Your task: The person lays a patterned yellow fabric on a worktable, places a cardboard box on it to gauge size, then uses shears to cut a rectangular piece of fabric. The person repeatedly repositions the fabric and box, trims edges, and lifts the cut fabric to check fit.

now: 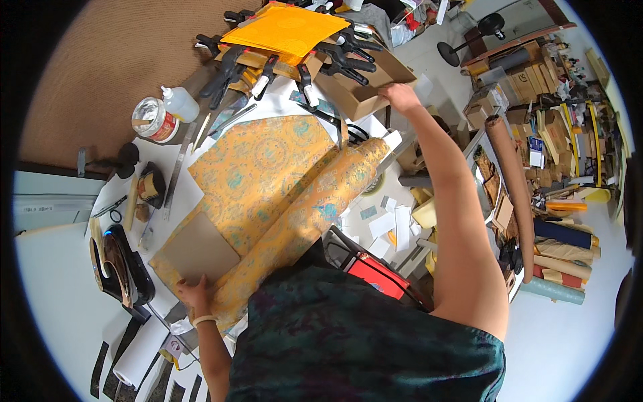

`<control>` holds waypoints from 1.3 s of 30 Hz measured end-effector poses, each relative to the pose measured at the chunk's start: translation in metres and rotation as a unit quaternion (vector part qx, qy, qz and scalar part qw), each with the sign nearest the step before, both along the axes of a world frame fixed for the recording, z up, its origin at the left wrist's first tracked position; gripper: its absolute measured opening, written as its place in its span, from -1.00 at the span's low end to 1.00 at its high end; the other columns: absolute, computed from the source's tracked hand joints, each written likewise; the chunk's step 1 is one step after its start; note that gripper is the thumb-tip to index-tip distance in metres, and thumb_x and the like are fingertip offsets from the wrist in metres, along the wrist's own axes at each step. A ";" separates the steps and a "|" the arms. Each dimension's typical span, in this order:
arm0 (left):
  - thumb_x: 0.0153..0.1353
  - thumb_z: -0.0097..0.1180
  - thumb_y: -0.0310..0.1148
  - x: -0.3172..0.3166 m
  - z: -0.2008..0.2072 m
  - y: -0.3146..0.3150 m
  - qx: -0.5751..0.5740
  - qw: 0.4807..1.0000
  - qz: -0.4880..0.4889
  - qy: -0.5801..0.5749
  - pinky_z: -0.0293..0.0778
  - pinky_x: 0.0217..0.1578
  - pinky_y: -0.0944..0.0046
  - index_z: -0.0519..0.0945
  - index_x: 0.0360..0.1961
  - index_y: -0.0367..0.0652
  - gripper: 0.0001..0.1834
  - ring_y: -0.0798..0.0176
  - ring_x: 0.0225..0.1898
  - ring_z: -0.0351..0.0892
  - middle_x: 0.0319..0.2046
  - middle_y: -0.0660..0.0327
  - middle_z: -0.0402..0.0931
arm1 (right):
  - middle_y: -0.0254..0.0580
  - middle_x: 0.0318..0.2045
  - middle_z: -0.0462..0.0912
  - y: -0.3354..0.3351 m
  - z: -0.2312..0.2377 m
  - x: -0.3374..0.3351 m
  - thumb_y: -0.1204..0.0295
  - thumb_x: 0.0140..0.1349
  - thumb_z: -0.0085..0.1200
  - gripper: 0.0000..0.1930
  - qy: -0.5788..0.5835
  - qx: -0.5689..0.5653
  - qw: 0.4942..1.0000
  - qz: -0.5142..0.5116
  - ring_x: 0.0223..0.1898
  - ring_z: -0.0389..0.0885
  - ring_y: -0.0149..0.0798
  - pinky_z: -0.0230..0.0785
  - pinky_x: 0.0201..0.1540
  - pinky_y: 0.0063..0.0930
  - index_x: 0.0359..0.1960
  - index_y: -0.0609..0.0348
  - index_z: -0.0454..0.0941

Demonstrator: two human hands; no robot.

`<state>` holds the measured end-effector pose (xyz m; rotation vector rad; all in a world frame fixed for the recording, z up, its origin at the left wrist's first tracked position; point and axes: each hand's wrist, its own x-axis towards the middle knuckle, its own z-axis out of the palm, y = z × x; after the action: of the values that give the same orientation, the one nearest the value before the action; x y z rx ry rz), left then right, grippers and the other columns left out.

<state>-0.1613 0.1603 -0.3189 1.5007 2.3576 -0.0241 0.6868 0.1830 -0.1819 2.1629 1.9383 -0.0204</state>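
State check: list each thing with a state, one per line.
Gold brocade fabric roll: partly unrolled, flat on table.
Grey board: lying on fabric, left hand pressing its edge.
Cardboard box: open, right hand at its rim.
Glue bottle: capped, lying tilted.
Orange panel: clamped around edges.

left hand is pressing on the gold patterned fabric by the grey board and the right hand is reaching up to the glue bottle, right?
Not quite. The head view shows the right hand reaching to the open cardboard box, not the glue bottle. The left hand does rest on the gold patterned fabric by the grey board.
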 end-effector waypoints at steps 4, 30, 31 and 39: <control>-0.19 0.63 -0.05 -0.010 -0.010 -0.003 0.015 0.999 0.001 -0.031 0.42 0.14 -0.09 0.38 0.15 -0.13 -0.08 -0.18 0.14 0.46 0.09 -0.07 0.44 | -0.21 -0.15 0.75 0.021 -0.042 -0.012 0.35 0.28 0.08 -0.83 -0.044 0.004 0.997 -0.063 0.01 0.67 -0.06 0.50 0.05 -0.16 -0.15 -0.11 0.67; -0.25 0.65 0.00 -0.026 -0.032 -0.012 0.059 0.998 -0.012 -0.001 0.50 0.10 -0.04 0.43 0.16 -0.21 -0.03 -0.16 0.09 0.55 0.06 -0.08 0.54 | 0.02 -0.20 0.72 -0.037 -0.021 -0.109 0.35 0.05 0.34 -0.58 0.074 0.013 0.988 -0.134 -0.10 0.69 0.10 0.54 -0.02 -0.05 -0.01 0.13 0.64; -0.25 0.65 0.02 -0.034 -0.035 -0.017 0.059 0.997 -0.037 0.021 0.50 0.11 -0.04 0.44 0.18 -0.19 -0.01 -0.15 0.10 0.54 0.08 -0.06 0.54 | -0.02 -0.12 0.71 -0.047 -0.006 -0.111 0.39 0.05 0.35 -0.61 0.053 0.014 0.990 -0.129 -0.06 0.69 0.07 0.53 0.03 -0.07 -0.03 0.12 0.64; -0.23 0.63 0.01 -0.004 -0.009 -0.001 0.051 0.997 0.050 -0.033 0.46 0.11 -0.06 0.47 0.11 -0.15 -0.10 -0.12 0.13 0.50 0.05 0.02 0.51 | 0.03 -0.08 0.66 -0.192 0.131 -0.167 0.51 0.07 0.30 -0.60 -0.023 0.030 0.986 -0.161 0.00 0.62 0.14 0.49 0.07 -0.01 0.00 0.24 0.59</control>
<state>-0.1651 0.1594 -0.3279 1.4029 2.4099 0.1716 0.5195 -0.0085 -0.0510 2.4700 1.5649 0.0333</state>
